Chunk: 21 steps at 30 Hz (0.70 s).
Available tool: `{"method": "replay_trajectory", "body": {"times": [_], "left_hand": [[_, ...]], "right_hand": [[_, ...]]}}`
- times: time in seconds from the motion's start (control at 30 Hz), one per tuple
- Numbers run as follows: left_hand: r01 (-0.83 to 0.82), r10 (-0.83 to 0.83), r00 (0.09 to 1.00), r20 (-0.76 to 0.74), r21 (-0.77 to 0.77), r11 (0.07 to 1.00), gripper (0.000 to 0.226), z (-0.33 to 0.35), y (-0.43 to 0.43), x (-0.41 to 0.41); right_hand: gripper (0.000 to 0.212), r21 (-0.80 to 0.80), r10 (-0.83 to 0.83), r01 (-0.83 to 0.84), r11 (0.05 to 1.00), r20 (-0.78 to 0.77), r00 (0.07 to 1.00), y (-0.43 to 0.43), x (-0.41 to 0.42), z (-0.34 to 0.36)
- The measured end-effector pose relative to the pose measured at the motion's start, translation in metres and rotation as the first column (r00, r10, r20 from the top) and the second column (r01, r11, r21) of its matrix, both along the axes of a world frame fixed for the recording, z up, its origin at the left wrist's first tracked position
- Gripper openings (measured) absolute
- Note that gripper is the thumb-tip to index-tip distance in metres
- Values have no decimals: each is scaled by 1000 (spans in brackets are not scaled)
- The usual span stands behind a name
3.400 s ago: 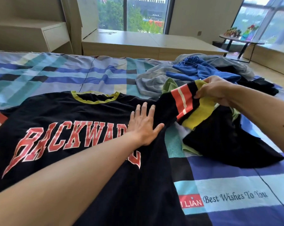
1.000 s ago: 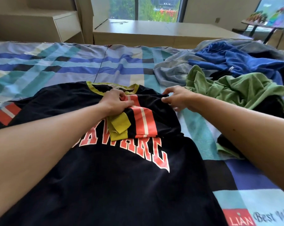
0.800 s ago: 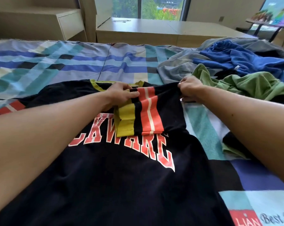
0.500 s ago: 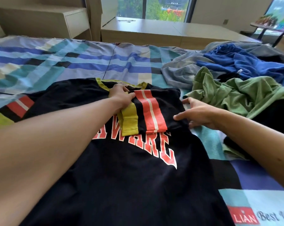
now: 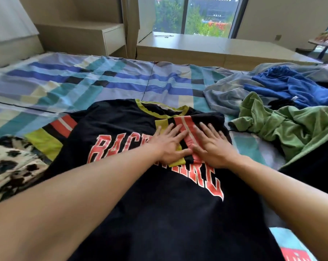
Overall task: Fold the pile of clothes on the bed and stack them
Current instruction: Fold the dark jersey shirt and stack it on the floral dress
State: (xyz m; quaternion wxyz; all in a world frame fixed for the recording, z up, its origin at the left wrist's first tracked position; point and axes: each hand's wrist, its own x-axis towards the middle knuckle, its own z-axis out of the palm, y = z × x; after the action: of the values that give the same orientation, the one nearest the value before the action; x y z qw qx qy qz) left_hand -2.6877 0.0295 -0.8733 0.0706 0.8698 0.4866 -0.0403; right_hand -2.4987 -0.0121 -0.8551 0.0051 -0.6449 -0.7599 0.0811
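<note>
1. Black jersey (image 5: 159, 213) with red lettering lies spread flat on the bed (image 5: 84, 81), chest up, its yellow collar just beyond both grips.
2. Left grip (image 5: 170, 142) is wide open: fingers straight and spread, palm down on the folded-in sleeve (image 5: 187, 125), holding nothing.
3. Right grip (image 5: 212, 146) sits just beside it, thumbs almost touching. It's flat and open too, pressing the same sleeve.
4. That sleeve, banded yellow, black and red, lies across the jersey's chest under both palms and covers the middle letters.
5. Out past the left grip, the other sleeve (image 5: 52, 132) lies stretched out on the bedcover.
6. Beyond the right grip there's a crumpled green garment (image 5: 291, 125), with a blue garment (image 5: 291, 85) and a grey garment (image 5: 225, 93) farther back.
7. Well outside the left grip lies a spotted fabric (image 5: 8, 166).
</note>
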Motion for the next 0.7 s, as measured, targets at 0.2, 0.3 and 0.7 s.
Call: {"method": "replay_trajectory", "body": {"times": [0.2, 0.3, 0.7], "left_hand": [[-180, 161, 967, 197, 88, 980, 71, 23, -24, -67], [-444, 375, 868, 327, 170, 880, 53, 32, -30, -136], [-869, 868, 495, -20, -23, 495, 68, 41, -28, -304]], "right_hand": [[72, -162, -75, 83, 983, 56, 996, 7, -4, -1], [76, -66, -114, 111, 992, -39, 993, 3, -32, 9], [71, 33, 313, -313, 949, -210, 926, 8, -260, 52]]}}
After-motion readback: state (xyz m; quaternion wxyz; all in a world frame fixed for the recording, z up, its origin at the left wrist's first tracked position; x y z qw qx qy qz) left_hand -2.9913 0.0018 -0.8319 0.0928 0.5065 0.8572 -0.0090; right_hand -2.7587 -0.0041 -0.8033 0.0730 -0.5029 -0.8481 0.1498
